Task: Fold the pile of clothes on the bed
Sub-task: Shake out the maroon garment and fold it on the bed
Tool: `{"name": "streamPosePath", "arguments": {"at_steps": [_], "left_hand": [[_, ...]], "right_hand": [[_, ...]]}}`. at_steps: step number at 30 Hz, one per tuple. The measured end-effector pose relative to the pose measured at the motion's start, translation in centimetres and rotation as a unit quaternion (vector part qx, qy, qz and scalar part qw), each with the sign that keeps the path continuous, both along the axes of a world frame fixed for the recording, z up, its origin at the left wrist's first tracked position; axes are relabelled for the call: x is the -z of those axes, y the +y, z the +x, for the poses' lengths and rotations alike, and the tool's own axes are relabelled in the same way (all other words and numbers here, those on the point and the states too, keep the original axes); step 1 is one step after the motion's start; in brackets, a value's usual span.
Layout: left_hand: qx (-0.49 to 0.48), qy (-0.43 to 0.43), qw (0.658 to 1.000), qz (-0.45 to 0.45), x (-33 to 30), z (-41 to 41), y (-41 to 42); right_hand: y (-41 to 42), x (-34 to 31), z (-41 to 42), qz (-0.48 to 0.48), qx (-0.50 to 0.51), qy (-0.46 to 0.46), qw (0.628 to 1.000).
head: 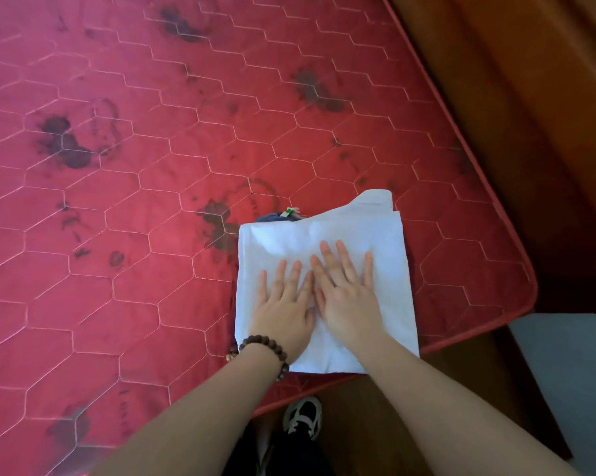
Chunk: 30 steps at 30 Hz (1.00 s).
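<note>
red quilted mattress fills most of my view, stitched in pale hexagons and marked with dark blotches across its top. its rounded corner sits at the lower right, edged by a brown wooden frame that runs up the right side. a strip of grey floor shows past the frame at the right edge, and wood floor lies below the mattress edge.

near that corner i see a folded white cloth lying flat on the mattress, its near edge reaching the mattress edge. a bit of dark blue cloth with a small green and white tag peeks out from under its far side.

my left hand lies flat on the white cloth, fingers straight and slightly spread, gripping nothing. my right hand lies flat just beside it, fingers straight, also pressing the cloth. the two hands touch along their inner edges. a brown bead bracelet circles my left wrist.

below my forearms a black and white shoe stands on the wood floor.
</note>
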<state>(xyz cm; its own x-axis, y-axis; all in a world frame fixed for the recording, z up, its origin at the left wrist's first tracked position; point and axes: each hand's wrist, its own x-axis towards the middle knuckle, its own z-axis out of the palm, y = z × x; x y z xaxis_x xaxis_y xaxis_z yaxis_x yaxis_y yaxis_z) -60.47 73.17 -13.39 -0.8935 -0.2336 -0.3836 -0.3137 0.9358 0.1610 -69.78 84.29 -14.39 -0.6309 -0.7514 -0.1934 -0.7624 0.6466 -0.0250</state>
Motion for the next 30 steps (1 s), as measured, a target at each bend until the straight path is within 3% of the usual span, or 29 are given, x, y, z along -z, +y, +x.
{"name": "streamPosePath", "arguments": {"at_steps": [5, 9, 11, 15, 20, 22, 25, 30], "left_hand": [[0.0, 0.01, 1.0, -0.029, 3.1, 0.7, -1.0], [-0.043, 0.025, 0.998, -0.025, 3.5, 1.5, -2.7], [-0.072, 0.036, 0.997, -0.002, 3.7, 1.6, -3.5], [-0.082, 0.037, 0.994, 0.061, 4.4, 1.1, -3.9], [-0.129, 0.086, 0.983, 0.093, 3.7, 1.5, -4.7], [-0.215, 0.114, 0.957, 0.157, 3.2, 1.5, -5.4], [-0.321, 0.092, 0.881, 0.335, 2.6, 1.2, -6.3], [-0.35, 0.1, 0.82, 0.442, 2.1, 1.1, -6.1]], "right_hand": [[0.5, 2.0, -0.1, 0.011, 0.008, 0.021, 1.0], [2.3, 1.2, -0.2, -0.004, 0.147, 0.028, 0.989], [3.2, 1.5, -0.2, -0.003, 0.195, 0.007, 0.981], [3.2, 2.6, -0.8, 0.001, 0.2, -0.059, 0.978], [5.0, 0.8, -2.1, -0.082, 0.208, -0.136, 0.965], [5.8, -0.1, -2.7, -0.133, 0.294, -0.167, 0.932], [6.4, -0.4, -3.6, -0.169, 0.404, -0.276, 0.856], [5.6, 0.8, -2.8, -0.241, 0.448, -0.426, 0.748]]}}
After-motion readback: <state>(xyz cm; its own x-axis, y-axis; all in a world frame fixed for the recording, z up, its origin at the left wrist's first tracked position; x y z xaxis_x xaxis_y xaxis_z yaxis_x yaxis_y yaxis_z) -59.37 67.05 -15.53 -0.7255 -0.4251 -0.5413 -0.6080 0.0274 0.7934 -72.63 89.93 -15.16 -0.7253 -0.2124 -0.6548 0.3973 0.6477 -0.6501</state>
